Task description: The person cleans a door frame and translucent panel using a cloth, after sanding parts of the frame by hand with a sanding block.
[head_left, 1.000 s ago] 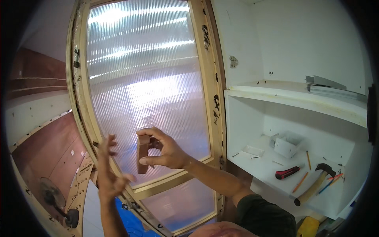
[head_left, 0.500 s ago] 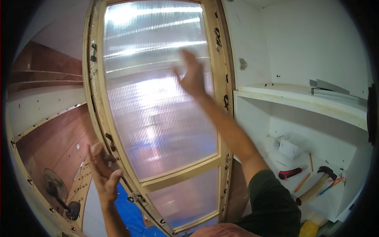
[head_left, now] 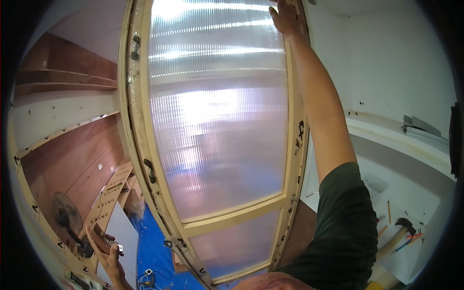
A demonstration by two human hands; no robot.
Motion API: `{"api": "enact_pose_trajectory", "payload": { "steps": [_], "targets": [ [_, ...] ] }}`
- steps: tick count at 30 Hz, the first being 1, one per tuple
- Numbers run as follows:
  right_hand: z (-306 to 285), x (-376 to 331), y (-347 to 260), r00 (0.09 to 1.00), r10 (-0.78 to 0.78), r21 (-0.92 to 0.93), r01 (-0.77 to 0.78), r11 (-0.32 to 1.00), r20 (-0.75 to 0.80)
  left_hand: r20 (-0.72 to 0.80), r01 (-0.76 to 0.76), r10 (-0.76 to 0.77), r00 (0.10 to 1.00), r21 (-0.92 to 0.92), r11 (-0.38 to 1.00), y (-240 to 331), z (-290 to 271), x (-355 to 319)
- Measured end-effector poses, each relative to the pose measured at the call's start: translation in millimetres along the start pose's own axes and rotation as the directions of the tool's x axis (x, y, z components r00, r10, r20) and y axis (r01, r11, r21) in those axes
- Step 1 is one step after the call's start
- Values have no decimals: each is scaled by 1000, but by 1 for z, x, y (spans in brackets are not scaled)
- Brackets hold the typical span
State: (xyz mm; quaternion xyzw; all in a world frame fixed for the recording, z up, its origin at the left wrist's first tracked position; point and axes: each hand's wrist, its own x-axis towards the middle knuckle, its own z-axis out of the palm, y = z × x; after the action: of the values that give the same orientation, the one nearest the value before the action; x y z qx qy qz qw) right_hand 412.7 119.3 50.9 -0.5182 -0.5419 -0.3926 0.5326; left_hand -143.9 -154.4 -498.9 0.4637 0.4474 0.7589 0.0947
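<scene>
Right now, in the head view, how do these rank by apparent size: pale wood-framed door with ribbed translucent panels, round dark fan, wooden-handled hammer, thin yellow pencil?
1. Door
2. Fan
3. Hammer
4. Pencil
Judged as pictured only; real sizes may differ.

Looks glossy and finely ribbed on the tall door panel, of glass or clear plastic, difficult to tell which. Seems smooth, bare wood on the door frame. Looks matt and wooden on the left wall board, plastic-like on the blue floor sheet, soft, matt cloth on the sleeve, dark metal on the hammer head at right.
</scene>
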Motion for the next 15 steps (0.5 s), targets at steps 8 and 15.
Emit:
{"api": "enact_pose_trajectory", "payload": {
  "steps": [8, 15],
  "targets": [
    [-12, 20, 28, 993, -97, -139, 88, 986, -62, -72, 33, -35, 997, -35, 999, -27, -10, 0],
    [-12, 5, 35, 963, -200, -70, 190, 979, -181, -31, 51, -52, 998, -39, 998, -28, 9, 2]
  ]
}}
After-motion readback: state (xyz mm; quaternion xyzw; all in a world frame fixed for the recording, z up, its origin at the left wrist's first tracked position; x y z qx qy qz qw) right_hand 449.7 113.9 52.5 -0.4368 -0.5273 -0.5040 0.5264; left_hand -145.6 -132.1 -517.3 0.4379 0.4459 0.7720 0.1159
